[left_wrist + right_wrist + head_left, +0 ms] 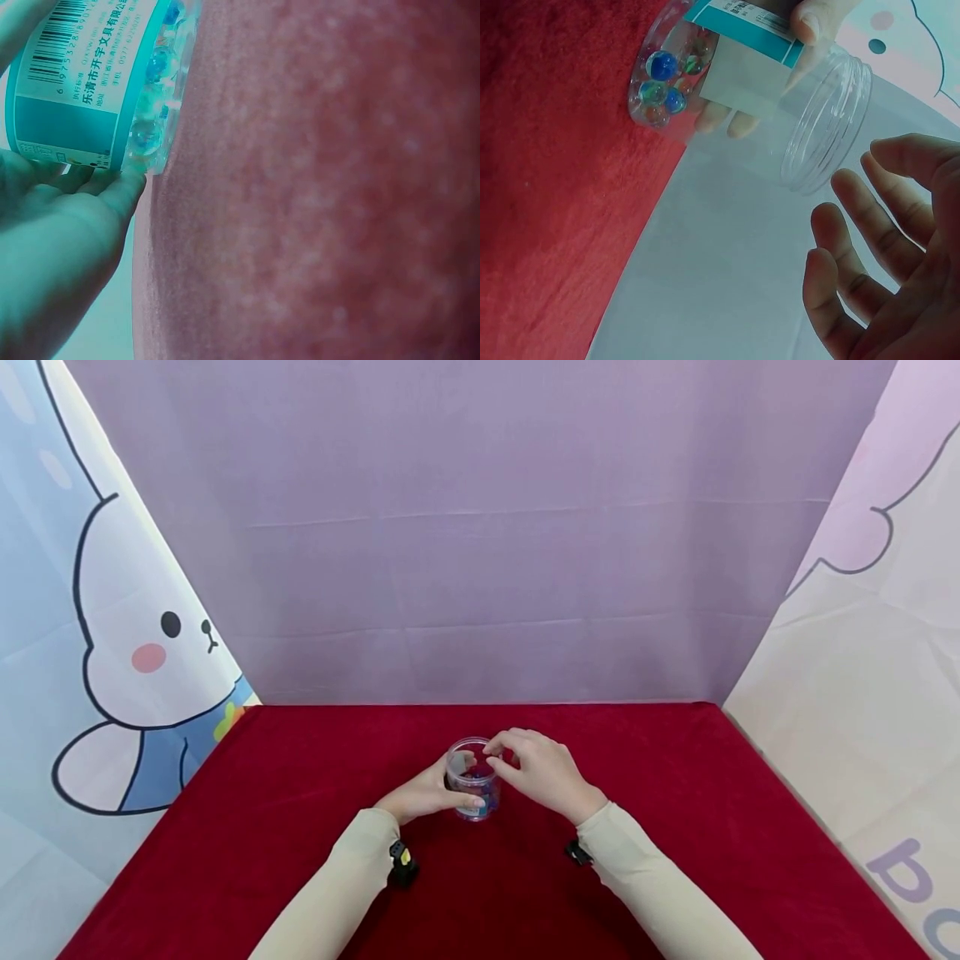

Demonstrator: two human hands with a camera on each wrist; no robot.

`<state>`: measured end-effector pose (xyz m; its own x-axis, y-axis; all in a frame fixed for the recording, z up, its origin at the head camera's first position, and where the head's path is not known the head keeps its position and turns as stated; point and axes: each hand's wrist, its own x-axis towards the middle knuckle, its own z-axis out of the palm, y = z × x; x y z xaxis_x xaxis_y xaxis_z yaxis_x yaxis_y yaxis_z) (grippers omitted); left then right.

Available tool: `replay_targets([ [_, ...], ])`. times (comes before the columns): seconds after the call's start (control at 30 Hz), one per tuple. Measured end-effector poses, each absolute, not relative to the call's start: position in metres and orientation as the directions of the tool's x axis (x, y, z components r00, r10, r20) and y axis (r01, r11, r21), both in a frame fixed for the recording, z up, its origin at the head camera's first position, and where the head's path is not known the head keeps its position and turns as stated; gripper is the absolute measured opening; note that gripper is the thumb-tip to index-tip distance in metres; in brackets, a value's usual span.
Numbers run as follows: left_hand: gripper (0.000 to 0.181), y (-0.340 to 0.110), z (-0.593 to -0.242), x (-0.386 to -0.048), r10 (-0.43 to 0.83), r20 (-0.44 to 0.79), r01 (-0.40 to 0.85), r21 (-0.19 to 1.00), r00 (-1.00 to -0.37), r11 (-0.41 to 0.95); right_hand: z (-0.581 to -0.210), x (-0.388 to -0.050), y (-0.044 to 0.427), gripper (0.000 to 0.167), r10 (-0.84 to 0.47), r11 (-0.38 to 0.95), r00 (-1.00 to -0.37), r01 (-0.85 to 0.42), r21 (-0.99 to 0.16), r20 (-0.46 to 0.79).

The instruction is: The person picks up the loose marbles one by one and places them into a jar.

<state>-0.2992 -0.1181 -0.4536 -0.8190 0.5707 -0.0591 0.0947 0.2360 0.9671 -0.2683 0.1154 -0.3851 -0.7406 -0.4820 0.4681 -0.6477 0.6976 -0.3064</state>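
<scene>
A clear plastic jar (491, 792) without a lid stands on the red cloth, its mouth facing up. My left hand (427, 792) grips it from the left side, the thumb across the front. Several glass marbles (661, 66) with blue, green and reddish swirls lie at the bottom of the jar. A teal and white label (67, 112) with a barcode wraps part of its wall. Over the right side of the rim hovers my right hand (542, 770), fingers loosely bent. In the right wrist view nothing shows between its fingers, which are just outside the jar's mouth.
Red cloth (300, 793) covers the table. Behind it hangs a plain purple-grey curtain (480, 543). Printed cloth panels stand at both sides, the left one with a white cartoon animal (142, 610). A small dark device (402, 866) is worn at the left wrist.
</scene>
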Motion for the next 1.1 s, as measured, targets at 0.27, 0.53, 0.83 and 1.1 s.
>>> replay_targets([
  [0.27,0.097,-0.117,-0.452,-0.299,0.562,-0.062,0.105,0.960,-0.825,0.260,-0.386,-0.267,0.129,0.013,-0.444,0.729,-0.758,-0.615,-0.300,0.477],
  [0.53,0.097,-0.117,-0.453,-0.299,0.559,-0.051,0.115,0.959,-0.827,0.257,-0.388,-0.262,0.142,0.014,-0.418,0.744,-0.784,-0.586,-0.323,0.458],
  [0.83,0.095,-0.118,-0.453,-0.299,0.550,-0.046,0.129,0.953,-0.834,0.275,-0.392,-0.259,0.150,0.014,-0.415,0.757,-0.798,-0.570,-0.321,0.438],
  [1.1,0.094,-0.117,-0.452,-0.299,0.557,-0.031,0.136,0.957,-0.830,0.256,-0.397,-0.257,0.161,0.014,-0.412,0.770,-0.804,-0.559,-0.308,0.429],
])
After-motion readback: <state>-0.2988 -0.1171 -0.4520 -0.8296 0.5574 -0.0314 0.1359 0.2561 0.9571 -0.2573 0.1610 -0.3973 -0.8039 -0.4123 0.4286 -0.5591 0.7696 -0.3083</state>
